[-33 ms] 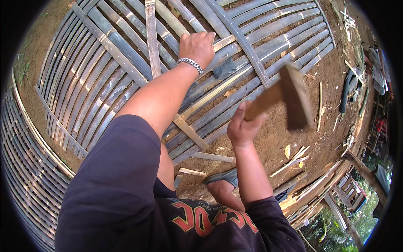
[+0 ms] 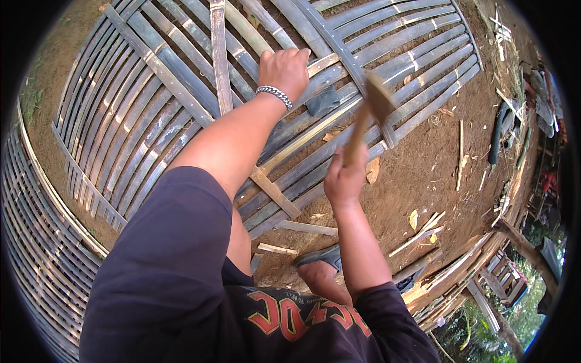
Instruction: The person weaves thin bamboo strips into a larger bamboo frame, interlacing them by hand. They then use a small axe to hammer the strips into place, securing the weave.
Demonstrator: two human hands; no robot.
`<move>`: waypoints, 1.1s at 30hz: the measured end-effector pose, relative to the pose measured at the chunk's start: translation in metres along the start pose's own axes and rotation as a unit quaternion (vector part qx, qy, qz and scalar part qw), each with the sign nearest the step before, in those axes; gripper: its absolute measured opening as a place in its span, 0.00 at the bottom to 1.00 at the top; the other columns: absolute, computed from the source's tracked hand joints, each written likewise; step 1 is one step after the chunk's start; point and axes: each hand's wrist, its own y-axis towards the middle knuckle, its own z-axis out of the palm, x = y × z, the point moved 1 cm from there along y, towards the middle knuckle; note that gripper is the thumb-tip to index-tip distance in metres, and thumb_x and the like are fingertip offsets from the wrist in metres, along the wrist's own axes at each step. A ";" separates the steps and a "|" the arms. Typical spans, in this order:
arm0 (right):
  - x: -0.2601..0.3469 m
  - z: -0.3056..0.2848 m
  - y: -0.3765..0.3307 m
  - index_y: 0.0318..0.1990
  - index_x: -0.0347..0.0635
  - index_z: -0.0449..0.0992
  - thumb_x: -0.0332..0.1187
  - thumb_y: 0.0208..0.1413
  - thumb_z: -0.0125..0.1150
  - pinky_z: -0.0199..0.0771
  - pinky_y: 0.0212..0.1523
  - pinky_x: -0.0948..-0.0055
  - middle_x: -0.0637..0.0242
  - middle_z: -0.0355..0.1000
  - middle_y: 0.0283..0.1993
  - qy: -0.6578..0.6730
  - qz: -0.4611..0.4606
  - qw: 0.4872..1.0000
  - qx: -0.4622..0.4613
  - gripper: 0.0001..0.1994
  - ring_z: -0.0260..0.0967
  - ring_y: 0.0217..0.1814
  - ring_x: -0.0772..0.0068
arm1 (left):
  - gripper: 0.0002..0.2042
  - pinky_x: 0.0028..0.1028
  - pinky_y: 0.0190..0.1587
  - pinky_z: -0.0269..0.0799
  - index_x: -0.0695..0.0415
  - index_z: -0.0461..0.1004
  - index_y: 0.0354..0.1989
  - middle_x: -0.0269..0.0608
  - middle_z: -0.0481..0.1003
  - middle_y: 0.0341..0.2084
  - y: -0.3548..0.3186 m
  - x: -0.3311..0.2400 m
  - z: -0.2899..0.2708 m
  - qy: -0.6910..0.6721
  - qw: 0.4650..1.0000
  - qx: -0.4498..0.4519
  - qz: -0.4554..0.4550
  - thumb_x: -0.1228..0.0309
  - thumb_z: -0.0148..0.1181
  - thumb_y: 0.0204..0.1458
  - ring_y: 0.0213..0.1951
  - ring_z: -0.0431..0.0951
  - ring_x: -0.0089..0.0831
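Note:
A framework of split bamboo slats point(image 2: 417, 63) lies on the ground before me, joined by nailed cross strips point(image 2: 158, 65). My left hand point(image 2: 283, 74), with a chain bracelet point(image 2: 275, 95) at its wrist, is closed over a pale bamboo slat point(image 2: 324, 64) near the middle; its fingertips are hidden. My right hand point(image 2: 346, 175) grips the wooden handle of a hammer point(image 2: 357, 136). The blurred hammer head is over the right-hand cross strip point(image 2: 339, 48); I cannot tell whether it touches. A small dark flat piece point(image 2: 323, 101) rests on the slats between my hands.
Another slatted panel point(image 2: 42, 260) stands at the left edge. Thin bamboo offcuts point(image 2: 417, 233) lie on the dirt to the right, near my sandalled foot point(image 2: 321, 269). A dark long-handled tool point(image 2: 498, 133) and a stack of split bamboo point(image 2: 460, 275) are farther right.
The hammer has swung left from over the bare dirt to over the right-hand cross strip, its head tilting over. My left hand has stayed on the slat.

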 end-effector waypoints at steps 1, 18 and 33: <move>-0.010 0.006 -0.008 0.64 0.35 0.65 0.29 0.67 0.55 0.76 0.46 0.63 0.52 0.74 0.39 -0.085 0.169 0.964 0.186 0.20 0.74 0.39 0.51 | 0.14 0.42 0.46 0.66 0.47 0.81 0.49 0.36 0.81 0.33 0.003 -0.002 -0.001 -0.001 1.000 0.000 -0.002 0.69 0.58 0.55 0.42 0.81 0.35; 0.011 -0.002 0.002 0.59 0.38 0.67 0.26 0.66 0.53 0.76 0.48 0.53 0.42 0.76 0.41 0.204 0.095 0.974 -0.008 0.15 0.76 0.43 0.37 | 0.13 0.42 0.46 0.66 0.47 0.81 0.49 0.35 0.82 0.34 -0.004 0.007 0.000 -0.004 1.000 -0.021 0.005 0.69 0.57 0.56 0.41 0.82 0.35; 0.003 0.013 -0.001 0.55 0.36 0.66 0.34 0.68 0.56 0.76 0.44 0.50 0.41 0.76 0.41 -0.033 0.229 0.947 0.225 0.15 0.77 0.44 0.36 | 0.13 0.42 0.46 0.66 0.46 0.81 0.48 0.34 0.81 0.33 -0.002 0.005 0.000 0.008 1.000 0.007 -0.009 0.69 0.58 0.55 0.39 0.81 0.34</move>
